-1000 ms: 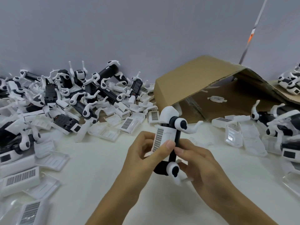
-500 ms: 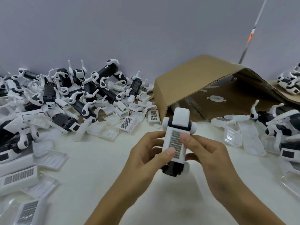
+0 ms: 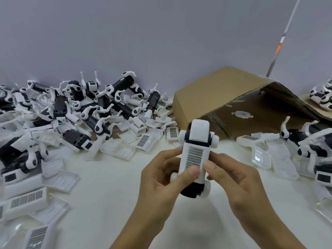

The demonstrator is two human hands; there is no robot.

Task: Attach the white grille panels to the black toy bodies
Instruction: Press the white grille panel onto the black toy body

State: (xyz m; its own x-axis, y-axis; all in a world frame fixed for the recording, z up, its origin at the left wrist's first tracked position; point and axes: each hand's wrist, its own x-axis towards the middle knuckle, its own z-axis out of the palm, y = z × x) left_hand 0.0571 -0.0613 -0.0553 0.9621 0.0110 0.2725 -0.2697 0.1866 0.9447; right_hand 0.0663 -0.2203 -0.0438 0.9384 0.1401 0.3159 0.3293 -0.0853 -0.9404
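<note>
Item in hand: one black toy body [image 3: 191, 190] with a white grille panel [image 3: 195, 159] laid along its top, held upright-tilted above the surface [image 3: 107, 186] between my left hand [image 3: 161, 178] and right hand [image 3: 231, 177], both closed round it with thumbs pressing the panel's lower end; I judge this the seating step, the next move calling for firm, even thumb pressure until the panel's edges sit flush. Not determinable: whether the clips have caught, since my fingers cover the body's sides and underside, and the loose panels [image 3: 143, 141] and unfinished bodies [image 3: 124, 106] piled left are too tangled to count.
</note>
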